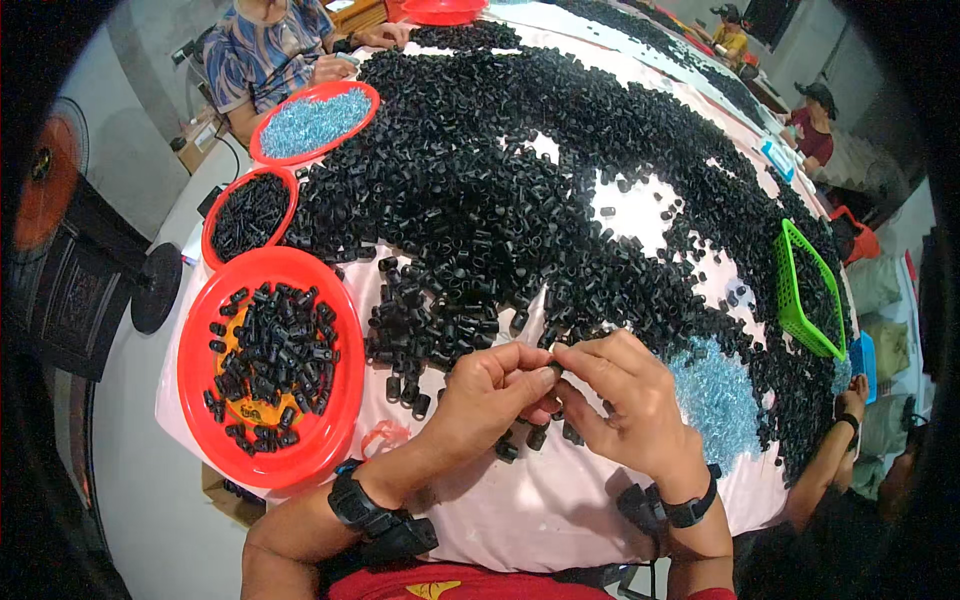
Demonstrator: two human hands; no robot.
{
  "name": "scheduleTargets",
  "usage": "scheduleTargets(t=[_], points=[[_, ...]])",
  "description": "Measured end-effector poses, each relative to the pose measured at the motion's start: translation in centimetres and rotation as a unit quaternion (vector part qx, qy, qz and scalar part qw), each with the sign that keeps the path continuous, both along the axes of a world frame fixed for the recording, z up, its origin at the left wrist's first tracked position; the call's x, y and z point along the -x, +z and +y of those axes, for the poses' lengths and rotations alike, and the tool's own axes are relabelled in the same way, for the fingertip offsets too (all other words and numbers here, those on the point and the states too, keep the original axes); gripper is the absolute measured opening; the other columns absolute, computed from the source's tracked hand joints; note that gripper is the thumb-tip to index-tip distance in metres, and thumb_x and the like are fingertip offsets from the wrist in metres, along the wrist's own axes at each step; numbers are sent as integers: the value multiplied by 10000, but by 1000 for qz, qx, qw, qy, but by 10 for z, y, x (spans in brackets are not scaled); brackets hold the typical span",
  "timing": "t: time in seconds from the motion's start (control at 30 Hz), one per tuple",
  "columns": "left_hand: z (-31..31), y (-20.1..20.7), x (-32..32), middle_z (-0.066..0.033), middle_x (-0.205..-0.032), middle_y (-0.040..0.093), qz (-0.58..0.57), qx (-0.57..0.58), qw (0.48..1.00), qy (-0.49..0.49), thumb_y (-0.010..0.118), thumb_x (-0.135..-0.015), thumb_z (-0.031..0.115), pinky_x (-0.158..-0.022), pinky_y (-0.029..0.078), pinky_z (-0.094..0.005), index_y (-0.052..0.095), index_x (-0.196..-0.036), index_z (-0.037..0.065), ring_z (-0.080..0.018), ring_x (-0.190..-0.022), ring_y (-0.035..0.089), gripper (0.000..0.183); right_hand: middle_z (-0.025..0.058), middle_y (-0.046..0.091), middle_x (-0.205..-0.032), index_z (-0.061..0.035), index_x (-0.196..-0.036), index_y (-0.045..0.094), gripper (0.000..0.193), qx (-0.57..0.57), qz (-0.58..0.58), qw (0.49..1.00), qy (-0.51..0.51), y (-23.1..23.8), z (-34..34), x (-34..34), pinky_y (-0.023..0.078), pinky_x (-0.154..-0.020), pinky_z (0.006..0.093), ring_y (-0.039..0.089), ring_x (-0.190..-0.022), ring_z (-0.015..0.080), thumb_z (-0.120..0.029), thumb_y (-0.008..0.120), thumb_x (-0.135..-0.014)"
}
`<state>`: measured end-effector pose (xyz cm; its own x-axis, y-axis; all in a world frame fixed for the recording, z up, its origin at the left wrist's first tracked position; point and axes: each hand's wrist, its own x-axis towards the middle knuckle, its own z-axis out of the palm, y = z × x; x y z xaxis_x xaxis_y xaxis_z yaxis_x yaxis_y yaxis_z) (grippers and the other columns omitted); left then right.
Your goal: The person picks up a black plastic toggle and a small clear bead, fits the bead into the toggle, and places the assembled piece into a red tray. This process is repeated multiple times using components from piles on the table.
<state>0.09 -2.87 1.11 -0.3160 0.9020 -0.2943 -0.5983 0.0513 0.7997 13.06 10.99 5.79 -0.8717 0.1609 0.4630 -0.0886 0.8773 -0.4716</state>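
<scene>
Black piece (555, 369) is sitting right of the big tray (195, 350), with my left fingers (512, 356) and right fingers (590, 369) clamping together on it. More pieces (275, 350) are lying inside the tray, while blue bits (715, 400) are spreading across the desk (480, 515) farther right of it.

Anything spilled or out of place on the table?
Possibly: beside the right hand, pale-blue pieces lie heaped loose on the pink cloth, touching the black parts, while similar pieces sit contained in a red tray.
</scene>
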Motion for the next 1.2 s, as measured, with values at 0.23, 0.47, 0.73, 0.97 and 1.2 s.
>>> scheduleTargets(t=[0.23,0.47,0.73,0.97,1.2], points=[[-4,1,2,-47,-979,726,-28,-21,999,-40,595,-1041,177,-738,542,-214,656,-1180,10,-67,-805,661,226,150,681,-1000,30,-1115,682,423,-31,6,999,10,-1,-6,0,542,-686,374,643,-820,308,-3,801,-711],[-2,2,6,-60,-1022,722,-49,-49,996,-52,591,-1035,182,-774,552,-240,647,-1178,18,-100,-866,689,226,151,692,-1039,22,-1125,697,493,28,-2,999,-33,-3,-10,3,546,-724,371,659,-856,299,-39,849,-660],[-3,4,2,-72,-1059,721,-95,-43,993,-59,585,-1029,176,-860,556,-250,641,-1228,24,-116,-938,697,256,150,694,-1048,15,-1120,714,487,16,2,1000,-21,-7,-8,4,548,-751,371,659,-892,310,-42,847,-655],[-5,8,3,-26,-1023,718,-82,-37,993,-83,535,-1066,287,-850,523,-242,685,-1141,39,-75,-925,658,300,155,701,-1047,21,-1116,711,457,17,10,1000,-12,-11,-3,4,542,-709,366,652,-830,283,-22,814,-673],[-8,0,4,-54,-1034,726,-80,-20,990,-113,546,-1058,306,-844,547,-269,691,-1125,16,-104,-915,681,331,150,710,-995,30,-1097,705,438,19,2,1000,6,-15,1,4,527,-661,352,628,-728,246,-16,805,-673]])
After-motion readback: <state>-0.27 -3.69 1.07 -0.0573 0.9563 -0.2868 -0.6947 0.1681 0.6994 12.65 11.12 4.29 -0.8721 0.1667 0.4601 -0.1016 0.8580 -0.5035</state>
